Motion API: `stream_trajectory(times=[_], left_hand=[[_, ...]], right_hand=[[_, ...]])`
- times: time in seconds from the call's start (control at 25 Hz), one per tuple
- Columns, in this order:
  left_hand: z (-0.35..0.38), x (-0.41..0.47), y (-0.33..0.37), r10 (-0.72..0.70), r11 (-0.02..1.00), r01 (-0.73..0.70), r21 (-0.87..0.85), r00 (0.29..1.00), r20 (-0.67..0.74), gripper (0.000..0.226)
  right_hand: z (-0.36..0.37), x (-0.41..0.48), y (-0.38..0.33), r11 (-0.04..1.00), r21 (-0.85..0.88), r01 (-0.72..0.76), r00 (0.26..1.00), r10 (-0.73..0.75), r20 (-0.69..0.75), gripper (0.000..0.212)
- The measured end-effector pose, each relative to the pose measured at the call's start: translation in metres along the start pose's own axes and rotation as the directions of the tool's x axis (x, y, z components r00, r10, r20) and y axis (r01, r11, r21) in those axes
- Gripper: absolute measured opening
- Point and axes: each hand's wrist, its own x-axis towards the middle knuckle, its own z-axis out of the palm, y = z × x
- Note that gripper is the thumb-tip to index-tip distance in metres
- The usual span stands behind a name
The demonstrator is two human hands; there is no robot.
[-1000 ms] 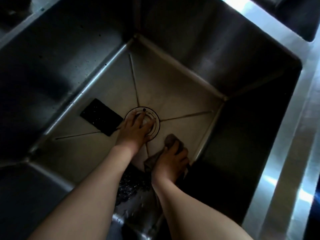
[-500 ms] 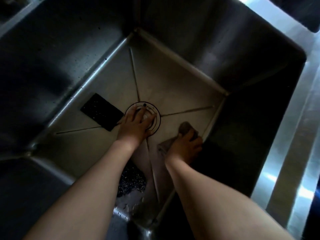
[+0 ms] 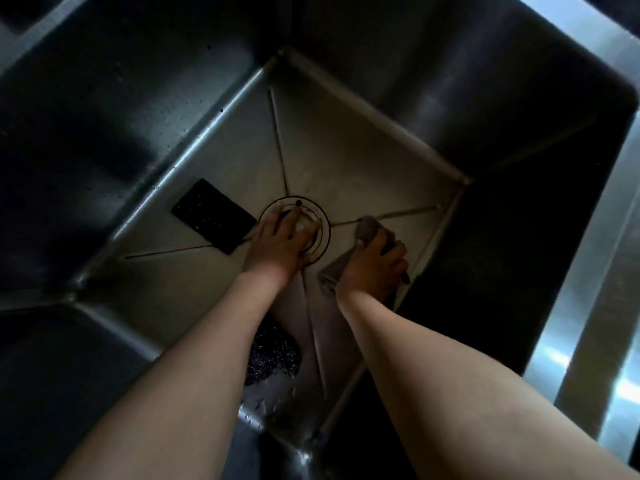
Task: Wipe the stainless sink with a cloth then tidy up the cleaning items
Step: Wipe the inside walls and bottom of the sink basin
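Cloth (image 3: 367,227), grey and bunched, is pressed onto the sink (image 3: 363,157) floor right of the drain (image 3: 324,233), near the right wall. It is clamped under the right hand (image 3: 375,263), whose fingers are curled over it. One end sticks out past the hand toward the drain and another fold shows at the wrist side. The sink is a deep stainless basin seen from above, with walls mostly in shadow and floor creases running to the drain. The left hand (image 3: 282,239) is laid over the drain, fingers fairly straight and spread across the strainer, with nothing gripped as far as can be seen. Most of the strainer is hidden under it and only the ring's far and right arc is exposed. The hands are kept apart, with a strip of bare floor between them. A black rectangular pad (image 3: 211,216) lies flat on the floor just left of the drain. Whether its near corner touches the left hand cannot be told. A dark wire scourer (image 3: 275,355) is sited at the near end of the floor, partly covered by the left forearm. Water droplets (image 3: 266,401) are seen on the steel just nearer than the scourer. The bright rim (image 3: 585,278) is visible at right.
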Motion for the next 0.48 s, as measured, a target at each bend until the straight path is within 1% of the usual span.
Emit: stream_trajectory(times=[0.12,0.2,0.36,0.4,0.48], left_hand=[[0.001,-0.001,-0.001,0.011,1.000,-0.012,-0.024,1.000,-0.027,0.061],[0.000,-0.001,-0.002,0.011,0.999,-0.012,-0.030,1.000,-0.026,0.061],[-0.002,-0.002,0.002,0.021,1.000,-0.021,-0.013,1.000,0.003,0.060],[-0.003,-0.002,0.001,0.016,1.000,-0.016,-0.014,1.000,0.007,0.060],[-0.007,-0.002,0.000,0.025,1.000,-0.025,-0.017,0.999,0.022,0.059]], right_hand=[[0.001,-0.017,0.015,0.982,0.045,-0.185,0.982,0.183,0.037,0.047],[0.006,-0.040,0.018,0.969,0.063,-0.241,0.970,0.238,0.053,0.047],[0.010,-0.065,0.013,0.971,0.022,-0.238,0.970,0.236,0.064,0.041],[0.008,-0.064,0.010,0.979,0.001,-0.204,0.977,0.204,0.055,0.039],[0.002,-0.060,0.006,0.996,-0.031,-0.084,0.996,0.085,0.018,0.034]])
